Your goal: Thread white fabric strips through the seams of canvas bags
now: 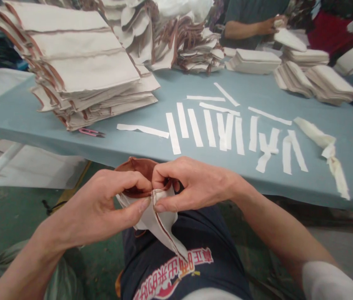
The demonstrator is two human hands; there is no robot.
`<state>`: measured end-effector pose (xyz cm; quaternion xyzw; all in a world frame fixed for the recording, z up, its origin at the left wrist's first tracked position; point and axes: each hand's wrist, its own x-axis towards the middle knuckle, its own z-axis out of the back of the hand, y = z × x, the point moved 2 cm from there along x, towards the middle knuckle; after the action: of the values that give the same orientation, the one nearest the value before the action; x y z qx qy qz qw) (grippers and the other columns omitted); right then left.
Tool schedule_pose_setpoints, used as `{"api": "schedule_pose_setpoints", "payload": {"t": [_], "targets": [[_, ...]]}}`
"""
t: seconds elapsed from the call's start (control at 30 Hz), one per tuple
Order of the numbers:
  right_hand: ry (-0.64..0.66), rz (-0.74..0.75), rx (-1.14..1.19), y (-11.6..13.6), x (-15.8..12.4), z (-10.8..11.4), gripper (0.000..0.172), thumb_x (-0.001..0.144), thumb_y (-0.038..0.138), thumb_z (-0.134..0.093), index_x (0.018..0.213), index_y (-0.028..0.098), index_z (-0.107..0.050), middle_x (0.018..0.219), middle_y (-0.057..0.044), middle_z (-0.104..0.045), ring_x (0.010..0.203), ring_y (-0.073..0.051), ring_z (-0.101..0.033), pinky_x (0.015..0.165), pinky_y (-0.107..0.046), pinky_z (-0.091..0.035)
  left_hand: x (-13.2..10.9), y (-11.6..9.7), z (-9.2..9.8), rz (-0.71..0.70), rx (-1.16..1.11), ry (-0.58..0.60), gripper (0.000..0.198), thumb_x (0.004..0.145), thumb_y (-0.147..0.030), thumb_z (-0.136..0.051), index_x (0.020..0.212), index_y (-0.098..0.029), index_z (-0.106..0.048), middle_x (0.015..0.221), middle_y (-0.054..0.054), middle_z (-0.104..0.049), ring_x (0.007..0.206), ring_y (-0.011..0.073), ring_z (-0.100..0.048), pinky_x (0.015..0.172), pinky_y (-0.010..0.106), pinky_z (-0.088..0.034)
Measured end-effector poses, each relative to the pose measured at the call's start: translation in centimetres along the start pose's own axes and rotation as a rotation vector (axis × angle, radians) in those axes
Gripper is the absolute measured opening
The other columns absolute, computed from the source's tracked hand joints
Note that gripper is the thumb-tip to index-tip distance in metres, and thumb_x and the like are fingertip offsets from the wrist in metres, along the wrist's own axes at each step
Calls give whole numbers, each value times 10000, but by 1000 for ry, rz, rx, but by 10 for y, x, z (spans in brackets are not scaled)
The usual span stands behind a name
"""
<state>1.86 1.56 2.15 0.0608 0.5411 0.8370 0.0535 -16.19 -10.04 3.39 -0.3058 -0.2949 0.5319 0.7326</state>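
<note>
Above my lap, in front of the table's near edge, I hold a sewn fabric piece point(160, 223), off-white on one face and brown on the other. A dark seam runs down its white face. My left hand point(107, 204) pinches its upper edge between thumb and fingers. Right beside it, my right hand point(185, 185) grips the same edge near the seam, thumb on the white side and fingers curled over the brown side. The brown side bulges up behind both hands. The fingertips on that far side are partly hidden.
A tall stack of white-and-brown sewn pieces point(85, 62) stands at the table's left, with pink thread snips point(91, 132) before it. Several white strips point(195, 127) and a twisted cream strip point(317, 135) lie on the blue table point(145, 146). A co-worker's hand point(268, 26) works beyond folded stacks point(254, 60).
</note>
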Motion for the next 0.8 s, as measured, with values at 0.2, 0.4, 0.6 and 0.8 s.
{"api": "schedule_pose_setpoints", "payload": {"t": [0.2, 0.4, 0.6, 0.8], "targets": [[-44, -122, -171, 13, -6, 3, 111, 864, 237, -674, 893, 213, -570, 777, 50, -587, 687, -126, -508, 664, -282, -338, 11, -6, -4, 111, -28, 104, 269, 953, -182, -537, 814, -215, -765, 748, -78, -764, 664, 83, -684, 642, 133, -494], [-139, -60, -75, 8, -10, 14, 152, 851, 201, -652, 928, 221, -523, 804, 61, -557, 713, -122, -507, 687, -276, -374, 25, -16, -4, 76, 48, -75, 241, 918, -195, -580, 825, -186, -802, 662, -84, -728, 549, 47, -623, 560, 87, -454], [-144, -29, 132, -4, -12, 14, 212, 873, 305, -714, 970, 214, -549, 867, 48, -574, 762, -127, -520, 704, -278, -416, 27, -13, -6, 83, -74, -91, 223, 898, -176, -603, 768, -197, -783, 647, -82, -712, 549, 46, -625, 545, 74, -467], [-148, -35, 187, -13, -8, 9, 401, 869, 519, -797, 833, 214, -538, 752, 68, -488, 688, -117, -425, 619, -279, -322, 27, -8, -5, 109, -180, -18, 196, 853, -125, -628, 762, -199, -785, 654, -82, -728, 531, 38, -586, 489, 65, -435]]}}
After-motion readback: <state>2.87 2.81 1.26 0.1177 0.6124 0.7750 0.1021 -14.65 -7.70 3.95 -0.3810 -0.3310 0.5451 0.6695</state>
